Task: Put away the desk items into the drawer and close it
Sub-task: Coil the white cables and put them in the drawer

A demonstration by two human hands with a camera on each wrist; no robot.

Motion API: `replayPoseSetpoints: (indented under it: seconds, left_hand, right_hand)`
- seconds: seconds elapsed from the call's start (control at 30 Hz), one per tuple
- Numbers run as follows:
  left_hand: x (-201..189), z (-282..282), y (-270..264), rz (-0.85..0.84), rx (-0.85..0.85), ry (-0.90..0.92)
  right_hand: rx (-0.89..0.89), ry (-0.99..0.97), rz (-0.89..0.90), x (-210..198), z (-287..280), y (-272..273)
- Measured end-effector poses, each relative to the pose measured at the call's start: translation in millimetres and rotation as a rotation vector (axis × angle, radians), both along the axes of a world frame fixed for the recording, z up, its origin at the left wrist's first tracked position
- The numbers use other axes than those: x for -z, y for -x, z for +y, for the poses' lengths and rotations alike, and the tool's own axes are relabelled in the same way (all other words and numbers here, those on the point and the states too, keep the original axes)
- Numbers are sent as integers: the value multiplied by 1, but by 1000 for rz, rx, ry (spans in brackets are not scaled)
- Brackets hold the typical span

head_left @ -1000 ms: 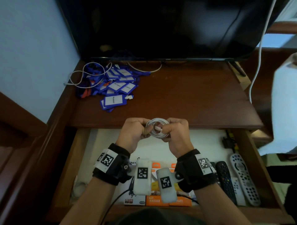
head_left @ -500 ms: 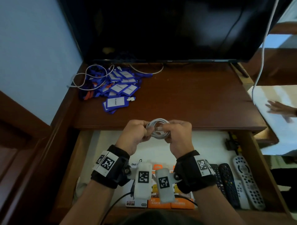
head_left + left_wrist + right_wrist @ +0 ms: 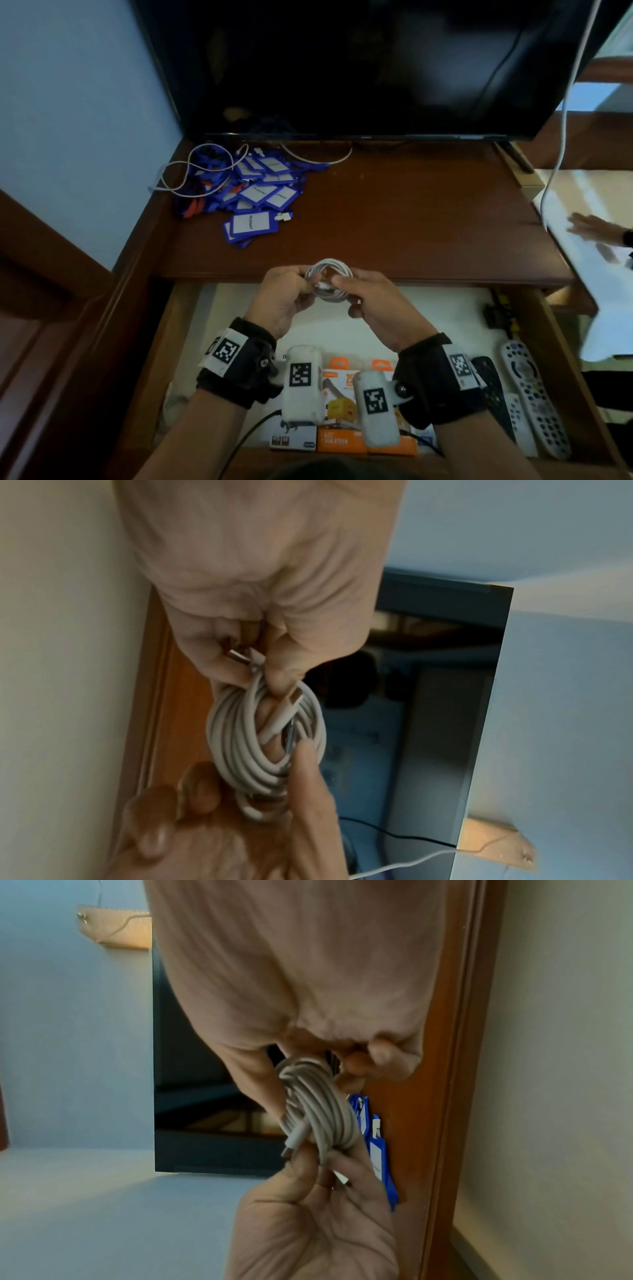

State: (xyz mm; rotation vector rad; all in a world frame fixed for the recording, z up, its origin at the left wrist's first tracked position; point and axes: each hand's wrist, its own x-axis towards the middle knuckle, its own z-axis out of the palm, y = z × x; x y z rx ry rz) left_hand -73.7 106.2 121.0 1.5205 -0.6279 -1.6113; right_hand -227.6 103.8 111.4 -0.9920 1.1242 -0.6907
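Observation:
A coiled white cable (image 3: 327, 279) hangs in the air over the desk's front edge, above the open drawer (image 3: 428, 308). My left hand (image 3: 308, 286) pinches the coil's left side together with a plug end (image 3: 240, 656). My right hand (image 3: 342, 291) grips the coil's right side, thumb and fingers curled round the strands. In the left wrist view the coil (image 3: 240, 737) spans between both hands; the right wrist view shows the coil (image 3: 318, 1104) with a second plug end by my left thumb. A pile of blue name badges (image 3: 257, 195) and a loose white cable (image 3: 191, 174) lie at the desk's back left.
The drawer holds orange boxes (image 3: 342, 442) at the front and several remotes (image 3: 531, 394) at the right. A dark TV (image 3: 359, 68) stands at the back of the wooden desk (image 3: 394, 212). Another person's hand (image 3: 596, 229) reaches over a white surface at the far right.
Both hands stay at the desk edge on the coil, fingers shifting slightly. At the far right a white sheet went from view and another person's hand appeared.

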Motion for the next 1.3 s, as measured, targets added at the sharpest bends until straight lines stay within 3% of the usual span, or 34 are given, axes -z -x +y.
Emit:
replayPoseSetpoints:
  seconds: [0.23, 0.37, 0.53, 0.7, 0.8, 1.07, 1.3]
  left_hand:
    - [-1, -4, 4, 54, -46, 70]
    - [3, -5, 8, 106, -56, 102]
    - [11, -3, 10, 218, -29, 157]
    - [18, -2, 10, 378, -95, 113]
    - [27, -2, 9, 275, -74, 109]
    - [42, 2, -20, -86, 198, 4]
    - [46, 6, -45, -360, 280, 115]
  right_hand:
    - [358, 26, -162, 5, -1, 5]
    - [464, -7, -211, 10, -1, 7]
    - [465, -133, -369, 12, -3, 3]
    - [331, -184, -492, 6, -8, 1]
    - [369, -168, -459, 9, -9, -1]
    - [276, -54, 43, 27, -5, -2]
    - [153, -45, 129, 37, -10, -25]
